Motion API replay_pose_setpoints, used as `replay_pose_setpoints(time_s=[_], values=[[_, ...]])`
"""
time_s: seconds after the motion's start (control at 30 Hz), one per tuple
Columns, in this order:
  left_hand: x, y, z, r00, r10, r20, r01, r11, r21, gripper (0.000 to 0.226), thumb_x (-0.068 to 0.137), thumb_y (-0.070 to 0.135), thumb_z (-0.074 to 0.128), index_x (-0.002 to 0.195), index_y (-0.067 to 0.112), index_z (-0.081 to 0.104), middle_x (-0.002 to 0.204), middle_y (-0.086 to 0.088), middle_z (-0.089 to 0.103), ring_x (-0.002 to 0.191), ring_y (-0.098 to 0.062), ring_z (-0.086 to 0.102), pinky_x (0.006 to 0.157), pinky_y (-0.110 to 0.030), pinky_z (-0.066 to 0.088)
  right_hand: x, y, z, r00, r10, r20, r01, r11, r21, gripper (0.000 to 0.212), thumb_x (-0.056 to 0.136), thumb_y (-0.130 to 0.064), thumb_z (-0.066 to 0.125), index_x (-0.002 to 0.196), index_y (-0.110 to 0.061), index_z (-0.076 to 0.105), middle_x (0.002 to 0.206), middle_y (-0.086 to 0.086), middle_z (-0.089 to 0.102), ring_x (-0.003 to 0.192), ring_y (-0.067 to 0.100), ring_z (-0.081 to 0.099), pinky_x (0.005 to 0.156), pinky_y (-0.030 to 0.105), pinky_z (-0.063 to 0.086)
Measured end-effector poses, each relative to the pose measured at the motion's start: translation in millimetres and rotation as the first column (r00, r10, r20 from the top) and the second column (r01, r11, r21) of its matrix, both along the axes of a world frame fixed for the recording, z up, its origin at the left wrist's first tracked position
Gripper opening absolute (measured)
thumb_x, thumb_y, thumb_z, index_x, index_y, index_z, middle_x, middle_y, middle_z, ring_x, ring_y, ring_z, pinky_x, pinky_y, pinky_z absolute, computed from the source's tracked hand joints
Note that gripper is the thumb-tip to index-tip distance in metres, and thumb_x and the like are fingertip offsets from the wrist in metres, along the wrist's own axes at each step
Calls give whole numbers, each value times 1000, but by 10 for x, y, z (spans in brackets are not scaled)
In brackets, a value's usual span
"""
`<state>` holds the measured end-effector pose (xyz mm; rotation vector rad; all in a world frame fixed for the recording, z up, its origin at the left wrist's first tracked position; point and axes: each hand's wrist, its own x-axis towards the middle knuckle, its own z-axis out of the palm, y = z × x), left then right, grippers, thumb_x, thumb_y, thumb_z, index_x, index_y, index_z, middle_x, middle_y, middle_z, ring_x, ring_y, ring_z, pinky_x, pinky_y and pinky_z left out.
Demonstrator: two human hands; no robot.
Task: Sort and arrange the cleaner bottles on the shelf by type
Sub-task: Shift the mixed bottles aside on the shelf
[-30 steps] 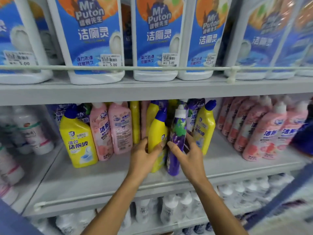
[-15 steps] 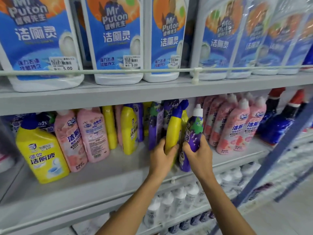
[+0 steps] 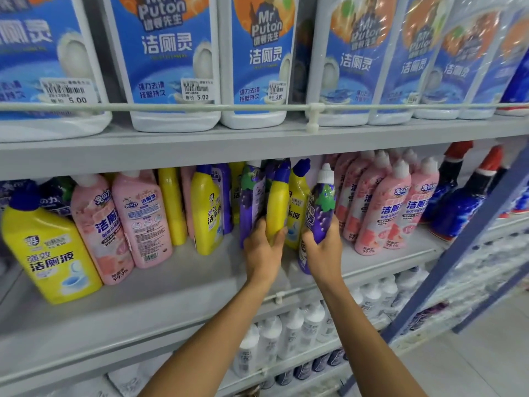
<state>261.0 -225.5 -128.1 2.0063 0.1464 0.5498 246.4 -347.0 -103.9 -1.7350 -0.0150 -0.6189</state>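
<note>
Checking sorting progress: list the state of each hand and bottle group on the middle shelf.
left hand: gripping yellow bottle, upright
right hand: gripping purple bottle, upright, cap on
pink bottles: grouped at right, standing
big yellow bottle: standing at left, leaning

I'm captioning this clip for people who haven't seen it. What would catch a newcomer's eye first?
Two bare hands at the middle shelf: the left hand has its grip on a yellow bottle, the right hand on a purple grape-print bottle. Above them runs a row of big white Mr Puton bottles with blue labels behind a rail. To the right stands a tidy group of pink bottles, while yellow, pink and purple sit mixed on the left.
</note>
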Motion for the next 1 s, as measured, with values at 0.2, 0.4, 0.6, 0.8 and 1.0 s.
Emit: replay_pose_setpoints(time_s=[0.2, 0.4, 0.6, 0.8, 1.0], values=[[-78, 47, -26, 998, 47, 29, -48, 999, 13, 55, 95, 44, 67, 138, 11, 59, 127, -16, 69, 116, -36, 64, 97, -38, 49, -18, -49, -60, 996, 78, -49, -77, 997, 23, 41, 90, -1, 66, 125, -20, 56, 90, -28, 67, 80, 1, 63, 74, 23, 55], [-122, 100, -27, 994, 99, 45, -99, 995, 3, 52, 94, 43, 69, 134, 11, 62, 122, -16, 71, 111, -36, 66, 93, -38, 50, -46, 2, -94, 988, 151, -34, -147, 985, 95, 37, 90, 2, 66, 122, -16, 60, 101, 7, 70, 82, 13, 67, 77, 36, 58], [-143, 156, -35, 994, 98, 50, -99, 995, 2, 47, 93, 42, 70, 129, 13, 64, 120, -12, 72, 110, -32, 65, 93, -35, 50, -101, 143, -106, 976, 218, 3, -218, 973, 81, 42, 92, 0, 66, 129, -19, 59, 112, -3, 72, 100, 16, 69, 86, 28, 58], [-117, 239, 27, 998, 65, 15, -65, 998, -20, 36, 91, 40, 72, 116, 15, 67, 106, -8, 75, 97, -30, 68, 85, -36, 54, -33, 318, -52, 974, 227, -11, -227, 974, 22, 40, 93, 0, 67, 130, -13, 57, 107, -10, 70, 92, -1, 66, 83, 18, 53], [-104, 401, 41, 999, 22, -25, -23, 999, -30, 35, 87, 50, 69, 105, 20, 66, 92, -3, 74, 85, -27, 69, 79, -44, 57, 21, 335, -73, 977, 213, -28, -214, 977, -21, 45, 95, 0, 67, 136, -10, 53, 104, -13, 69, 84, -10, 64, 77, 8, 48]])
